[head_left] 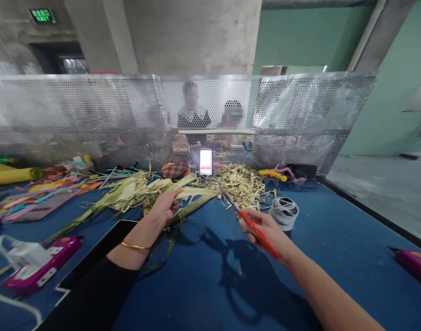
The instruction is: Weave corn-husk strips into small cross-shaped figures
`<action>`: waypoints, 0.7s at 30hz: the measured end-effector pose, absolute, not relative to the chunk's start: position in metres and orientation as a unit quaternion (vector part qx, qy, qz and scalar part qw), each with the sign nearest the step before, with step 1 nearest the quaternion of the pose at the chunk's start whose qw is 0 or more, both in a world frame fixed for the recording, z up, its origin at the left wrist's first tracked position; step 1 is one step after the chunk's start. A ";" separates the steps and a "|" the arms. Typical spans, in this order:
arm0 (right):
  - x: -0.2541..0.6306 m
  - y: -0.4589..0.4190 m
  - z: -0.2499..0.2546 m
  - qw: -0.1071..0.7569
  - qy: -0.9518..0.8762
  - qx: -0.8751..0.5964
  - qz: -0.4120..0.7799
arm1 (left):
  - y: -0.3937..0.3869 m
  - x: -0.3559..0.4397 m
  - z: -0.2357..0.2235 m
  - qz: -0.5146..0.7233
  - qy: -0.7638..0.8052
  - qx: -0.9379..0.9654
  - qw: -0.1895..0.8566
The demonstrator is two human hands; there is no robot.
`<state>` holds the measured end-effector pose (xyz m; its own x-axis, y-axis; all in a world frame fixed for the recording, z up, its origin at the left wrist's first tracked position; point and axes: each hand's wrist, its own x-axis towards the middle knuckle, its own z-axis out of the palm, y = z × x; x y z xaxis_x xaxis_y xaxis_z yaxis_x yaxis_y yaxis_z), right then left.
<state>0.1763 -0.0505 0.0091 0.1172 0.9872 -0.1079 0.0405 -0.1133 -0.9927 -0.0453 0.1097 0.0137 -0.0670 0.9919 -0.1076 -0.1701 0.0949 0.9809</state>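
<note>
My left hand (164, 206) is closed around a pale corn husk strip (193, 191), which stretches to the right. Red-handled scissors (253, 225) are in my right hand (262, 228), their metal blades reaching up and left beside the strip's far end. Whether the blades touch the strip I cannot tell. Just below the strip lies a greenish stalk-like piece (193, 208). Behind my left hand is a heap of long husks (136, 191). A pile of short husk clippings (243, 186) spreads beyond the scissors.
Right of the scissors stands a roll of white cord (284, 213). At left are a tablet (96, 253), a purple power strip (45, 266) and coloured paper strips (34, 197). A lit phone (206, 162) leans near the perforated metal screen (128, 110); people sit behind it.
</note>
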 end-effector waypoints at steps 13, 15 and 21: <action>0.201 -0.051 0.007 0.406 -0.616 -0.586 0.334 | 0.117 -0.053 0.018 0.529 0.491 0.431 0.541; 0.200 -0.053 0.008 0.394 -0.621 -0.596 0.323 | 0.117 -0.054 0.018 0.526 0.493 0.442 0.534; 0.199 -0.054 0.014 0.331 -0.640 -0.625 0.299 | 0.118 -0.054 0.018 0.507 0.496 0.470 0.525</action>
